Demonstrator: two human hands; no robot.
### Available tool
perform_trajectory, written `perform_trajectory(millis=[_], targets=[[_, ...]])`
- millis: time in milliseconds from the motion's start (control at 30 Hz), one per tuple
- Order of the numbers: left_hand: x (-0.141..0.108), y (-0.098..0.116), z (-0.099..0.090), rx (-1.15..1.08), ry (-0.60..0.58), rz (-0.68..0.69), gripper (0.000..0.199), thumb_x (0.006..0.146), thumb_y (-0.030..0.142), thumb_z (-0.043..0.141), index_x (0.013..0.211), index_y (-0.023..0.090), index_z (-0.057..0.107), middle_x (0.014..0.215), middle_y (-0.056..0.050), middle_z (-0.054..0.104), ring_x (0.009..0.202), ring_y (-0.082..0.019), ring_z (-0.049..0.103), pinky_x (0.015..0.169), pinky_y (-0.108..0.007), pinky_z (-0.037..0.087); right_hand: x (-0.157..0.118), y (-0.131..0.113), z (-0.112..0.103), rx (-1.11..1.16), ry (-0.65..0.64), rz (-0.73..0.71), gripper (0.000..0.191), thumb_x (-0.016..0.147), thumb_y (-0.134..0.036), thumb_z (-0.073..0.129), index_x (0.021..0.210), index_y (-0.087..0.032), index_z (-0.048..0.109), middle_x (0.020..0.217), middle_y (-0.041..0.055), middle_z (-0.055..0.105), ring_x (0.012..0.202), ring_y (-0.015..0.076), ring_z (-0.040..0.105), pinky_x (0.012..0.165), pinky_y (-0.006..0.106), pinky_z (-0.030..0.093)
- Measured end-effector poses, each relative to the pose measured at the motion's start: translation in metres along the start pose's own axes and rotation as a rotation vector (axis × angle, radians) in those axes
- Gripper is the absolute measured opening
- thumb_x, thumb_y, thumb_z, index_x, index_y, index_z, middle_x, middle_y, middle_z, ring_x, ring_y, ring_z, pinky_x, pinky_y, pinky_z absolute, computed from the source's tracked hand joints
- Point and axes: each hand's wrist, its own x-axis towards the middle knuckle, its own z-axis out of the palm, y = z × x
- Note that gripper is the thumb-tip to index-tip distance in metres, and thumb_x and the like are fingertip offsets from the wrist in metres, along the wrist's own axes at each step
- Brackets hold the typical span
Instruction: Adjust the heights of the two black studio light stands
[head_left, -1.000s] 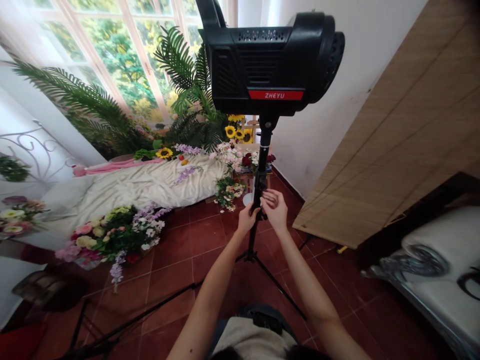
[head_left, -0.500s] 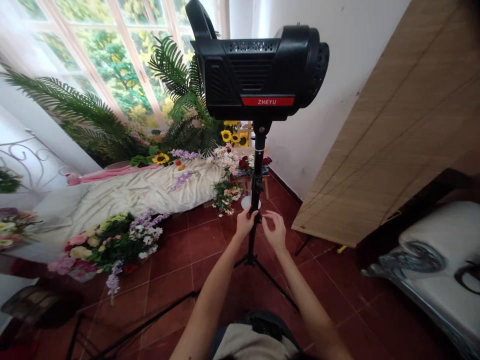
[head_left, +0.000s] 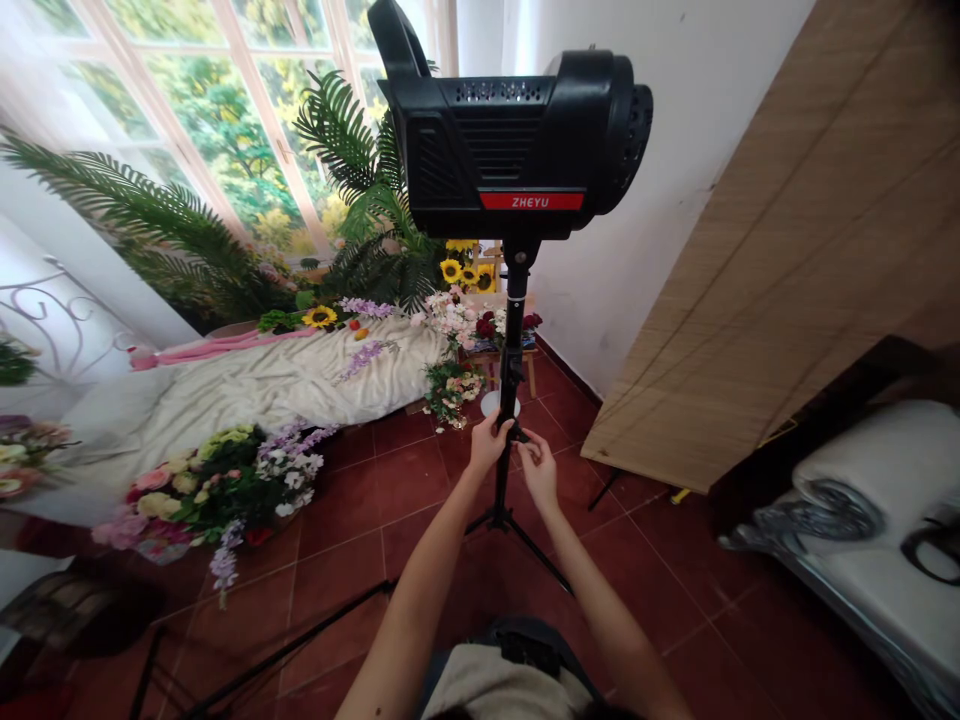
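Note:
A black studio light (head_left: 495, 150) with a red ZHEYU label sits on top of an upright black light stand (head_left: 513, 330). My left hand (head_left: 487, 443) is wrapped round the stand's pole below its middle joint. On the pole's right side, the fingers of my right hand (head_left: 538, 468) are closed on a small black knob (head_left: 520, 433) at the lower collar. Below both hands, the stand's legs (head_left: 501, 518) spread over the floor.
A bed with a cream blanket (head_left: 300, 380) lies to the left, with a flower arrangement (head_left: 202, 480) before it. A wooden panel (head_left: 697, 280) leans at the right, near a white padded sofa (head_left: 885, 500). Another black stand leg (head_left: 300, 640) crosses the red tiled floor (head_left: 420, 480).
My right hand has come in to the pole, and its fingers, apart before, are now closed on the knob. My left hand keeps its hold on the pole.

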Motion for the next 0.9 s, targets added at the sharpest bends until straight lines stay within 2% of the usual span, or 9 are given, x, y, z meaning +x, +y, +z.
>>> perform_trajectory(millis=[133,233,333,433,500,567,633,767,900], targets=[[0.0,0.005,-0.001,0.006,0.007,0.008,0.037,0.085,0.037,0.059,0.115,0.016,0.065,0.107,-0.009,0.071,0.089,-0.019,0.067,0.084,-0.031,0.053,0.006,0.003,0.002,0.378,-0.013,0.311,0.026,0.071,-0.041,0.069,0.087,-0.02,0.064,0.091,0.0098,0.073,0.088,0.0241,0.07,0.08,0.04,0.058],[0.0,0.009,-0.002,0.005,0.006,0.004,0.037,0.084,0.033,0.06,0.117,0.016,0.064,0.11,-0.009,0.07,0.09,-0.018,0.067,0.085,-0.029,0.053,0.008,0.005,-0.001,0.463,-0.037,0.442,0.026,0.066,-0.036,0.077,0.081,-0.019,0.065,0.085,0.0073,0.074,0.08,0.0189,0.071,0.074,0.029,0.058],[-0.001,0.01,-0.002,0.006,0.005,-0.016,0.037,0.084,0.032,0.06,0.117,0.015,0.064,0.109,-0.009,0.071,0.088,-0.017,0.067,0.083,-0.027,0.052,0.009,0.007,-0.002,0.352,0.01,0.407,0.028,0.066,-0.041,0.077,0.079,-0.018,0.066,0.073,0.0035,0.073,0.065,0.0144,0.068,0.061,0.023,0.054],[-0.001,0.009,-0.002,-0.004,-0.001,-0.005,0.037,0.085,0.032,0.059,0.117,0.015,0.064,0.108,-0.01,0.071,0.085,-0.017,0.067,0.081,-0.027,0.052,0.013,0.008,-0.001,0.193,0.033,0.325,0.032,0.07,-0.048,0.072,0.07,-0.017,0.066,0.062,0.0023,0.069,0.055,0.0135,0.063,0.052,0.022,0.047],[-0.001,0.009,-0.001,-0.019,-0.004,0.006,0.037,0.085,0.033,0.059,0.117,0.015,0.064,0.108,-0.01,0.071,0.086,-0.017,0.066,0.082,-0.027,0.052,0.019,0.006,0.0,0.132,0.044,0.337,0.034,0.073,-0.049,0.068,0.065,-0.016,0.064,0.057,0.0018,0.067,0.049,0.0117,0.058,0.047,0.021,0.042],[0.0,0.008,-0.001,-0.027,-0.006,0.01,0.037,0.085,0.033,0.059,0.117,0.015,0.064,0.109,-0.01,0.071,0.087,-0.016,0.066,0.082,-0.026,0.051,0.026,0.004,0.0,0.139,0.06,0.41,0.033,0.078,-0.046,0.062,0.063,-0.016,0.063,0.053,0.0007,0.064,0.042,0.0089,0.051,0.042,0.02,0.036],[0.0,0.008,-0.001,-0.017,-0.004,-0.002,0.037,0.085,0.033,0.059,0.117,0.014,0.064,0.107,-0.009,0.071,0.087,-0.016,0.066,0.082,-0.025,0.051,0.033,0.003,0.002,0.233,0.006,0.537,0.032,0.083,-0.038,0.055,0.06,-0.017,0.059,0.048,-0.0011,0.059,0.037,0.0076,0.045,0.04,0.02,0.033],[0.0,0.006,0.0,0.018,0.005,-0.028,0.039,0.084,0.032,0.06,0.118,0.014,0.064,0.102,-0.008,0.073,0.085,-0.017,0.067,0.08,-0.026,0.052,0.038,0.002,0.013,0.523,-0.226,0.834,0.036,0.086,-0.022,0.046,0.05,-0.021,0.041,0.034,-0.006,0.04,0.031,0.008,0.035,0.039,0.021,0.033],[0.001,0.005,0.0,0.009,0.008,-0.017,0.041,0.083,0.034,0.061,0.119,0.014,0.063,0.108,-0.009,0.071,0.091,-0.018,0.067,0.085,-0.028,0.052,0.034,0.004,0.021,0.673,-0.22,0.904,0.036,0.084,-0.013,0.043,0.05,-0.021,0.036,0.035,-0.0072,0.037,0.032,0.0074,0.035,0.042,0.02,0.036]])
